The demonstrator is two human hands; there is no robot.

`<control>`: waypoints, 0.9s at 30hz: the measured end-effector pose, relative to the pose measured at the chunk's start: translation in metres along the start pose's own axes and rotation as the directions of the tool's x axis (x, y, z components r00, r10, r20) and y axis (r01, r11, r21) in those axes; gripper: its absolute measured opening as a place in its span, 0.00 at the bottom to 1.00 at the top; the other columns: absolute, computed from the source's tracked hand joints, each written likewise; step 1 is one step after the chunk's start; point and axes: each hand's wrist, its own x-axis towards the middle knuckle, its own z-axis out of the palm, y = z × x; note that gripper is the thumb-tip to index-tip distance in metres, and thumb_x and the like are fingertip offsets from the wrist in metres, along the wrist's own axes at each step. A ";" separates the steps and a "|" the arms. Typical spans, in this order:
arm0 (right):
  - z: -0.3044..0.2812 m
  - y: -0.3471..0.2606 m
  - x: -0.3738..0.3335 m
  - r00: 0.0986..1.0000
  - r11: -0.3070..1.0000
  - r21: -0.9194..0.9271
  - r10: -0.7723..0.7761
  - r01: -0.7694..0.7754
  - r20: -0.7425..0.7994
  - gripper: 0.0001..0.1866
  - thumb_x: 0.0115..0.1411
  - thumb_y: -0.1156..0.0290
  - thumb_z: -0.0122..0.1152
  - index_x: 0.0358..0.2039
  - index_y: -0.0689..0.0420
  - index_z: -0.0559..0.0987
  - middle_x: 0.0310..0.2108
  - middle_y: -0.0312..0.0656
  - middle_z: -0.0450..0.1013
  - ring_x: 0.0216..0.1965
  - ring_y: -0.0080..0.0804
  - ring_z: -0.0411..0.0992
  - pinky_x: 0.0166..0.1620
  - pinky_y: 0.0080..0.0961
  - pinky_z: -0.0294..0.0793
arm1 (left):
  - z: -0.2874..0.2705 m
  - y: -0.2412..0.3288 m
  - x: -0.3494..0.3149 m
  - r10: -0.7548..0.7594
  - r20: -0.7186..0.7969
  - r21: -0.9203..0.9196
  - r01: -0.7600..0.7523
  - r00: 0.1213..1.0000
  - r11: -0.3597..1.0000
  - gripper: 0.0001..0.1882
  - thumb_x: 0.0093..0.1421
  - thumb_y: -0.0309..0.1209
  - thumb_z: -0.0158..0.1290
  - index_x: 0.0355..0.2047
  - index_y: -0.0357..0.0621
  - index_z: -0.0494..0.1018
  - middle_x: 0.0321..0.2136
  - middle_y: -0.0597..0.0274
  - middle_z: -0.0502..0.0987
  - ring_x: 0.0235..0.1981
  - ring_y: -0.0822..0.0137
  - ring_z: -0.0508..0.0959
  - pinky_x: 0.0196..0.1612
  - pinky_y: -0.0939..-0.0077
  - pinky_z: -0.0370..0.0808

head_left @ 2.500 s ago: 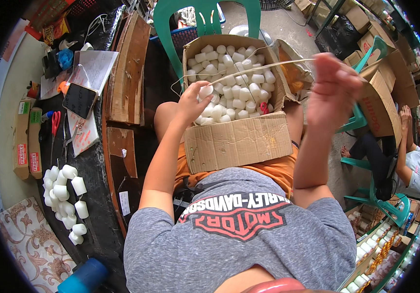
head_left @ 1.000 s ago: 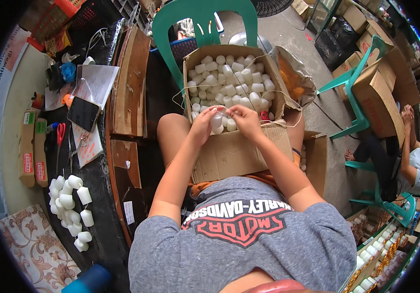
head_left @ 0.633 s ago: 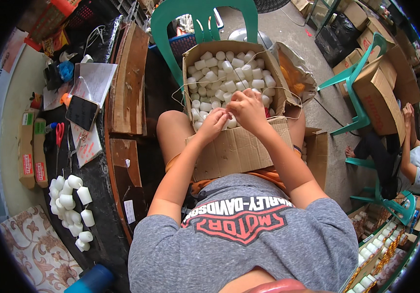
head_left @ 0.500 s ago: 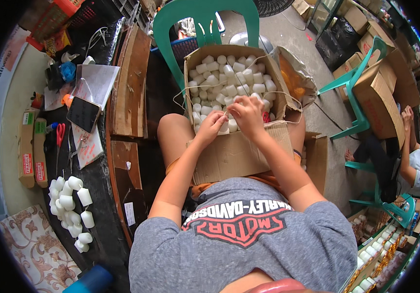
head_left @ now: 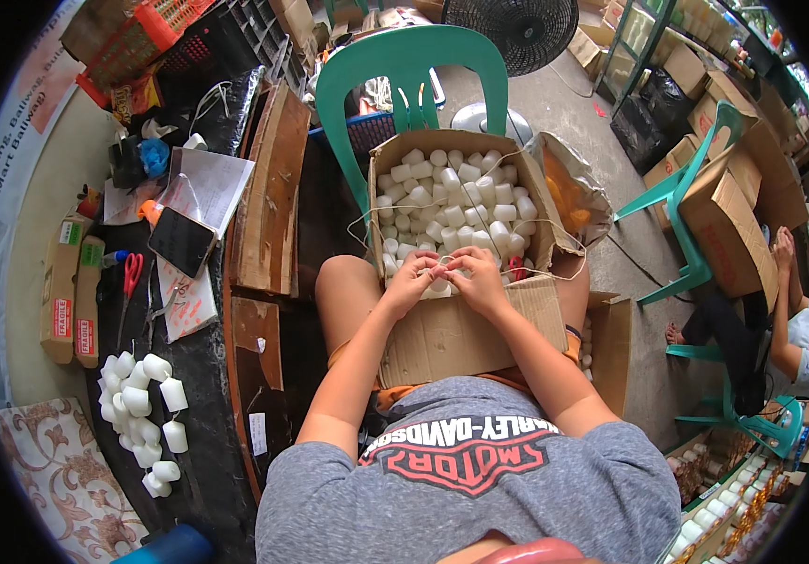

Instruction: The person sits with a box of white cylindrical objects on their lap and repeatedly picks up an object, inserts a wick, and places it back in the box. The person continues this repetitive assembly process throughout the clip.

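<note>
On my lap rests an open cardboard box [head_left: 468, 329] filled with short white cylinders [head_left: 428, 197]. My left hand [head_left: 411, 284] and my right hand [head_left: 477, 282] meet above its near side. Both pinch a thin pale cord [head_left: 445, 259], which makes a small loop between the fingertips. Just below the fingers sits one white cylinder; whether the cord runs through it I cannot tell. More cord trails over the box's left and right edges. Something with red handles [head_left: 517, 268] lies among the cylinders, right of my right hand.
At left, a black-covered table holds a bunch of strung white cylinders [head_left: 137, 402], red-handled scissors [head_left: 132, 274], a phone [head_left: 182, 242] and papers. A green chair [head_left: 414, 42] stands beyond the box, a fan [head_left: 522, 33] behind it. Another person [head_left: 804, 329] sits at far right.
My right hand has come down from above the box to beside my left, and the cord now loops between them. The whole view has shifted, showing more of the fan.
</note>
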 end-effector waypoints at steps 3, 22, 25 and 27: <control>-0.002 -0.002 0.001 1.000 1.000 0.031 -0.002 0.001 0.030 0.08 0.48 0.66 0.65 0.28 0.54 0.81 0.40 0.36 0.73 0.45 0.37 0.65 0.49 0.31 0.63 | -0.002 -0.002 0.000 -0.006 0.023 -0.044 0.007 1.000 0.999 0.15 0.59 0.42 0.52 0.33 0.43 0.76 0.49 0.62 0.61 0.52 0.69 0.62 0.54 0.74 0.59; -0.002 -0.014 -0.006 0.978 0.946 -0.270 -0.202 0.181 -0.051 0.06 0.45 0.69 0.62 0.27 0.53 0.79 0.48 0.35 0.67 0.51 0.37 0.60 0.54 0.34 0.59 | 0.000 0.000 -0.001 -0.048 0.038 0.076 0.045 0.998 0.996 0.11 0.58 0.37 0.54 0.32 0.41 0.75 0.49 0.60 0.64 0.48 0.70 0.67 0.50 0.76 0.64; 0.006 -0.017 -0.012 0.825 0.675 -0.567 -0.566 0.472 0.013 0.09 0.45 0.68 0.60 0.29 0.53 0.77 0.49 0.33 0.65 0.49 0.31 0.60 0.53 0.34 0.60 | -0.015 -0.008 0.002 -0.210 0.231 -0.068 0.231 0.950 0.971 0.12 0.58 0.37 0.54 0.32 0.39 0.75 0.46 0.62 0.67 0.46 0.72 0.68 0.49 0.77 0.64; 0.005 -0.018 -0.012 0.824 0.683 -0.541 -0.566 0.490 0.032 0.08 0.45 0.67 0.59 0.28 0.53 0.74 0.39 0.35 0.69 0.43 0.29 0.65 0.51 0.33 0.61 | -0.020 -0.008 0.004 -0.281 0.329 -0.137 0.340 0.901 0.930 0.13 0.58 0.38 0.54 0.32 0.38 0.75 0.44 0.63 0.69 0.45 0.72 0.68 0.49 0.77 0.64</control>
